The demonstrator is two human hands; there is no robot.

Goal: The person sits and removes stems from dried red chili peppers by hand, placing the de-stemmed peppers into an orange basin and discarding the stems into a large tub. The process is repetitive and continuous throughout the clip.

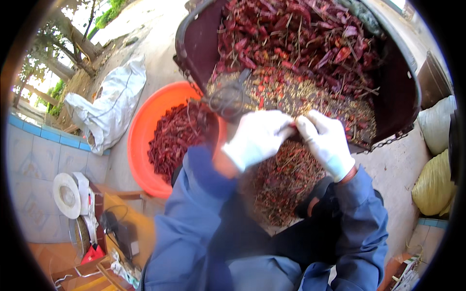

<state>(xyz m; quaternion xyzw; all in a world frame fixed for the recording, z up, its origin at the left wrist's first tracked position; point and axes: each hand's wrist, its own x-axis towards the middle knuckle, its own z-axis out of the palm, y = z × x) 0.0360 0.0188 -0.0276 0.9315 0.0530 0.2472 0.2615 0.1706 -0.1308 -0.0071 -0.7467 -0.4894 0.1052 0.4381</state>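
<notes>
My left hand [260, 134] and my right hand [326, 143], both in white knitted gloves, meet at the open end of a dark maroon cart bed [198, 47]. Pinched between their fingertips is a dried red chili pepper [292, 124], mostly covered by the gloves. Farther into the bed rises a heap of dried red chilies [291, 32], with loose seeds [287, 85] and stem bits spread in front of it. A pair of scissors [228, 100] with looped handles rests among the seeds, just beyond my left hand.
An orange plastic basin [140, 145] of chilies [174, 140] stands at the left. Below my hands lies a pile of stems and scraps [287, 178] between my legs. Chains [389, 143] hang at the bed's corners. A white woven sack [116, 98] and a yellow sack [433, 185] flank the area.
</notes>
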